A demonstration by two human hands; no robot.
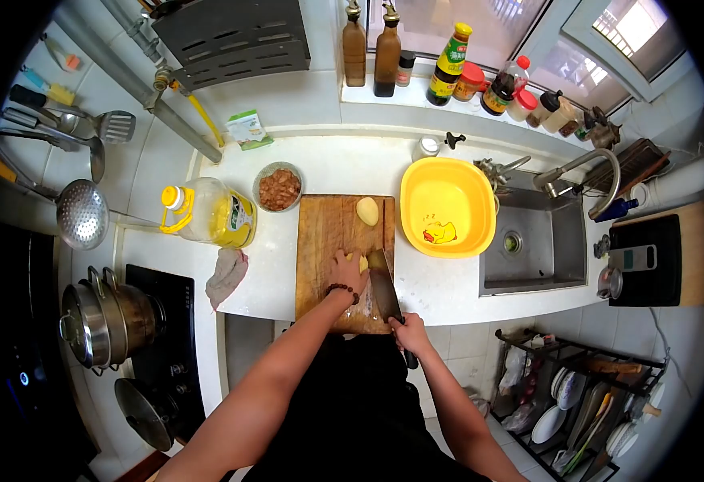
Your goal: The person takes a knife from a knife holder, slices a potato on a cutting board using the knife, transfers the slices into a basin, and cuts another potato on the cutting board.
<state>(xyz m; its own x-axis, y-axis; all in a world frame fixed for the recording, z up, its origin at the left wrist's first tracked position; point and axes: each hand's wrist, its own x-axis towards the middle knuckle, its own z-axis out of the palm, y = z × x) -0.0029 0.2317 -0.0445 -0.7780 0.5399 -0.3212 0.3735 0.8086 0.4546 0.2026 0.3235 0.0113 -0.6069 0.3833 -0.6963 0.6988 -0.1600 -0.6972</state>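
Knife handle (pixel 411 359) past cutting board (pixel 328 229) edge

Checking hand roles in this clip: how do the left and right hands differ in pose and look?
The left hand lies palm down over a yellow piece on the board; the right hand grips the knife. The left hand is above the board, the right hand just past its near right corner. The left hand has a dark bracelet at the wrist; the right hand has none. Both are ungloved.
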